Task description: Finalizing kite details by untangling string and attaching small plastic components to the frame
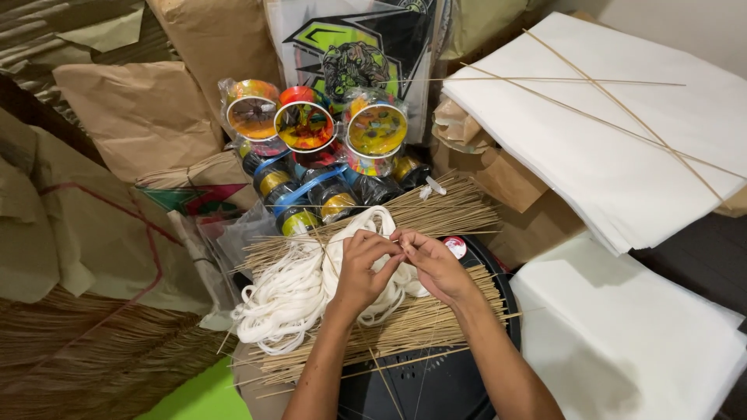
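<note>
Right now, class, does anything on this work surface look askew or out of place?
Yes: three thin sticks lie crossed on the white paper stack, apart from the stick bundles under both hands, and the white string hank sprawls loose.

- Crumpled brown paper wrapping (140,109) fills the upper left; more of it is stacked behind
- A pale wall (685,23) shows at the top right corner; light is even and soft
- Dark floor (700,233) runs between the stacks of white paper sheets (607,155)
- Dried straw matting (85,350) lies lower left; a bright green surface (202,397) beside it
</note>
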